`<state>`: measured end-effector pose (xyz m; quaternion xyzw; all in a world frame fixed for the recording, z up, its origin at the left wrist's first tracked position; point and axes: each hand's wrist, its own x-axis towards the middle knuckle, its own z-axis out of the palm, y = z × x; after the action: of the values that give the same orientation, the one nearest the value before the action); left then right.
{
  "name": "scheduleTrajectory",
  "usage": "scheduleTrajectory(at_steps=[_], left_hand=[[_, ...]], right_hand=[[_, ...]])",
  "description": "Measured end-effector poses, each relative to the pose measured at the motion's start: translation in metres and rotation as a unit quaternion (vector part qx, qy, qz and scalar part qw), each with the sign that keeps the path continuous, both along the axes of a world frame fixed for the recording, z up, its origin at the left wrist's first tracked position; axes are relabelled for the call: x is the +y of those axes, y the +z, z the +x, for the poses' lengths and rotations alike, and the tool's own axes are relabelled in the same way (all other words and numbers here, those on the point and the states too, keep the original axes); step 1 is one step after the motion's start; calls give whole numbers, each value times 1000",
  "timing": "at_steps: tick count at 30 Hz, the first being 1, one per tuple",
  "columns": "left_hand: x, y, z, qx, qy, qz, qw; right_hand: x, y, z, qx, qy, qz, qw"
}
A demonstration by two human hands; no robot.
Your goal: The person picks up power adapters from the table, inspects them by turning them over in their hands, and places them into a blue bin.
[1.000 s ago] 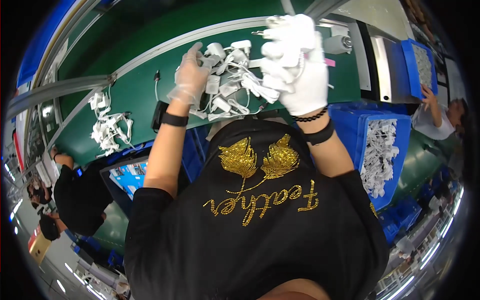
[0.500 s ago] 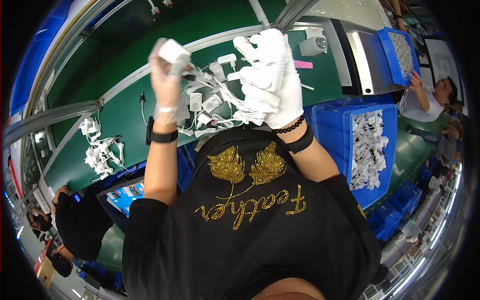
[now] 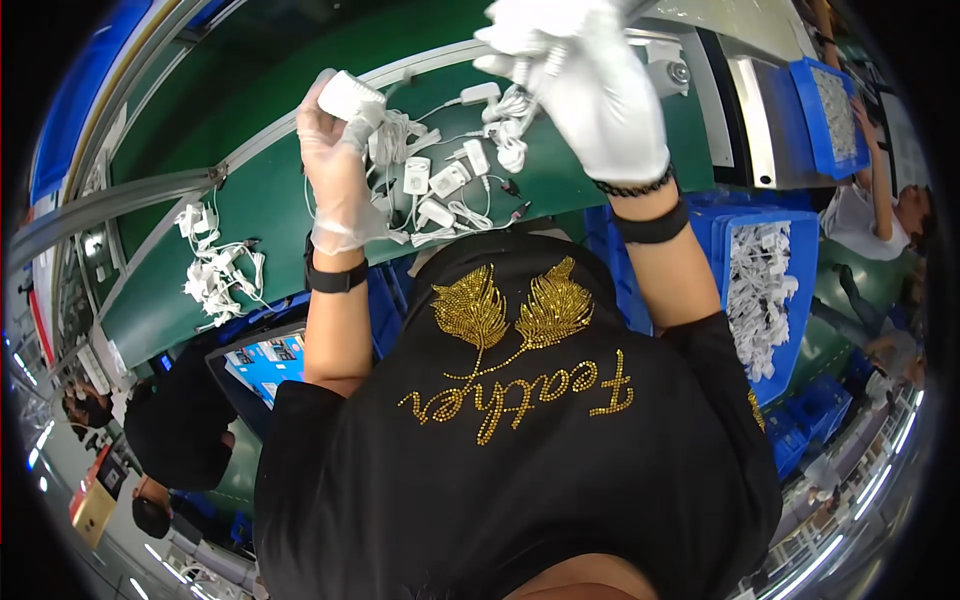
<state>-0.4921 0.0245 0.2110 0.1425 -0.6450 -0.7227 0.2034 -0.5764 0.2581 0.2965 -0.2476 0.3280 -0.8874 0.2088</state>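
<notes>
My left hand [image 3: 335,175], in a thin clear glove, is closed around a white power adapter [image 3: 350,96] above the left part of the green bench. My right hand [image 3: 608,115], in a white glove, reaches toward the far side, its fingers closed on white power adapters [image 3: 545,25]. These are blurred and partly cut by the upper edge, so I cannot tell how many there are. Between my hands lie several loose adapters [image 3: 449,180] with white cables [image 3: 395,138]. A coiled cable bundle [image 3: 512,150] rests nearer my right hand.
Another adapter pile [image 3: 212,275] lies on the green bench [image 3: 140,290] at left. A blue bin [image 3: 800,330] of white adapters stands at right, with a smaller blue tray [image 3: 808,85] farther off. A metal rail [image 3: 130,205] crosses the left side. A person [image 3: 880,215] is at far right.
My right hand has moved away from me and slightly right, carrying the adapters off the middle of the pile. The left hand still holds its adapter, nearly in place. More green bench shows between the cables.
</notes>
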Motion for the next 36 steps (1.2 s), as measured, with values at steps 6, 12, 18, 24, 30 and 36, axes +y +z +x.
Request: scheduleTrajectory(at_steps=[6,12,18,24,30,36], left_hand=[[-5,19,-14,94,-5,15,995],[6,41,-33,128,-88,-121,980],[43,50,-59,112,-71,-106,985],[26,24,-82,113,-187,-10,976],[70,49,-57,52,-59,13,997],[24,62,-34,98,9,42,994]], right_hand=[[22,41,17,-44,-135,118,983],[155,86,53,4,-247,182,952],[282,105,88,182,-326,147,916],[364,83,143,216,-497,577,611],[451,-111,170,202,-243,882,350],[423,-140,181,109,-157,874,448]])
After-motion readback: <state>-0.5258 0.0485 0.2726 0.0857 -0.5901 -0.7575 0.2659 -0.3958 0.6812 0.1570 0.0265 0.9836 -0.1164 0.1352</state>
